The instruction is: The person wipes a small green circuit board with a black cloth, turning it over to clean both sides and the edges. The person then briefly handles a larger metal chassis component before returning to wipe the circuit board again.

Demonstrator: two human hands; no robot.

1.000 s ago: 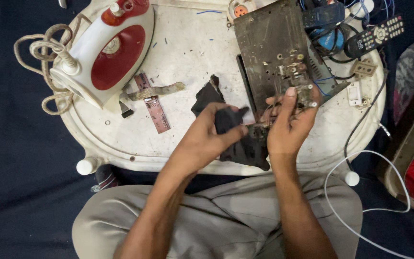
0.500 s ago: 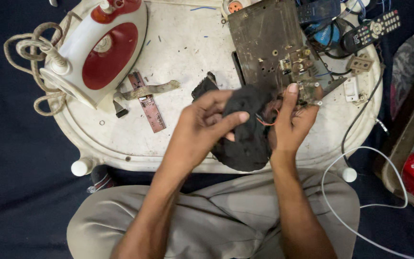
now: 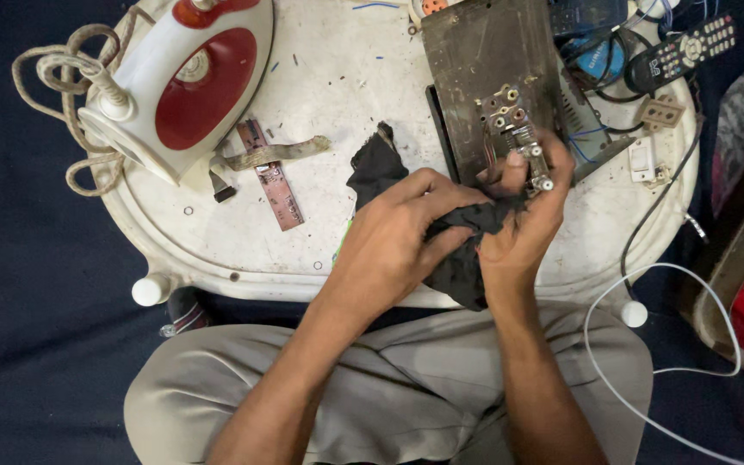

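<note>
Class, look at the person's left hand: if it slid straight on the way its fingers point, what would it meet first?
The left hand points toward the right, across the crumpled black cloth it already grips. Beyond that, it would probably meet the right hand first, though depth is hard to judge.

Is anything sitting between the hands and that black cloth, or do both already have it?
Nothing visible stands between them. The left hand is closed over the black cloth, and the right hand grips it from the other side while its fingers rest against the connector block on the dark metal panel.
</note>
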